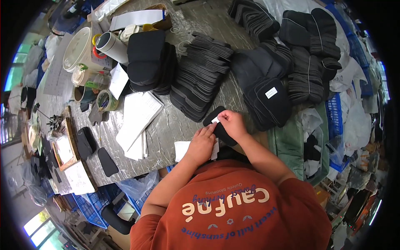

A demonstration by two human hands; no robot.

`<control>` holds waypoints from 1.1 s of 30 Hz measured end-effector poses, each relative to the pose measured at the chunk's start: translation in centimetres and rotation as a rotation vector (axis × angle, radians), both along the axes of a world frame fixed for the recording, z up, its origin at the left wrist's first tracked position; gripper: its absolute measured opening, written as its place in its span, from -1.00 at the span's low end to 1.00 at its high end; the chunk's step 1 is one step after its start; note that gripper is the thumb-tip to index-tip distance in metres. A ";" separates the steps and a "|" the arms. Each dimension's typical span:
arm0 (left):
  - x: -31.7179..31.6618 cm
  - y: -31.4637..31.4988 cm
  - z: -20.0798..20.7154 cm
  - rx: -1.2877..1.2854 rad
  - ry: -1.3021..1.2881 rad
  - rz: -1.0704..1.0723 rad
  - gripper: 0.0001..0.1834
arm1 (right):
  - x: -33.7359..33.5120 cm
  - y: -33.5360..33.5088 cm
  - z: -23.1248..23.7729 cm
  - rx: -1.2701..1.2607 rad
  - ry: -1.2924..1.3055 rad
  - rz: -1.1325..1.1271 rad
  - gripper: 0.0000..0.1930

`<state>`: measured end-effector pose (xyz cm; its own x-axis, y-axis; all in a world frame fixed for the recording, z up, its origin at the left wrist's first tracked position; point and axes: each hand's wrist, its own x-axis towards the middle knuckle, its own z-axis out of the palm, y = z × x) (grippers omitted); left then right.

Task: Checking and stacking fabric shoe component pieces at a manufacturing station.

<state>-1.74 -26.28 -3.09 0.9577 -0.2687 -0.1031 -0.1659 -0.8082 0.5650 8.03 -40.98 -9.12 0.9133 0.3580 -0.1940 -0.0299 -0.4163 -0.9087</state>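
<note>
A black fabric pad (225,136) with rounded ends lies at the table's near edge, in front of me. On its upper part sits a small white label (215,120). My right hand (232,124) is closed, pinching the label's right end between thumb and finger. From the left, my left hand (201,145) reaches over the pad with its fingers stretched out, a fingertip pressing beside the label. White paper (182,150) lies partly under my left hand. Just beyond are a long row of stacked black pads (201,75) and another pile (266,102) bearing a white label on top.
Bundles of black pads tied with string (305,75) stand at the far right. Loose paper sheets (139,118) lie left of my hands. A white flask (111,48), a tub (79,50) and a tape roll (107,101) crowd the far left. A green bin (287,143) stands at right.
</note>
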 end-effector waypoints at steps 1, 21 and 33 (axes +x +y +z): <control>0.0 -0.1 0.0 0.048 -0.036 -0.013 -0.77 | 0.0 0.0 0.0 -0.015 -0.024 -0.003 -0.86; -0.1 0.1 -0.2 0.039 -0.012 0.019 -0.82 | 1.1 1.1 3.8 -0.525 -0.283 -0.027 -0.70; -2.2 3.9 -0.6 -0.321 -0.126 0.240 -0.90 | 7.9 -6.7 15.8 -0.109 -0.291 -0.231 -0.78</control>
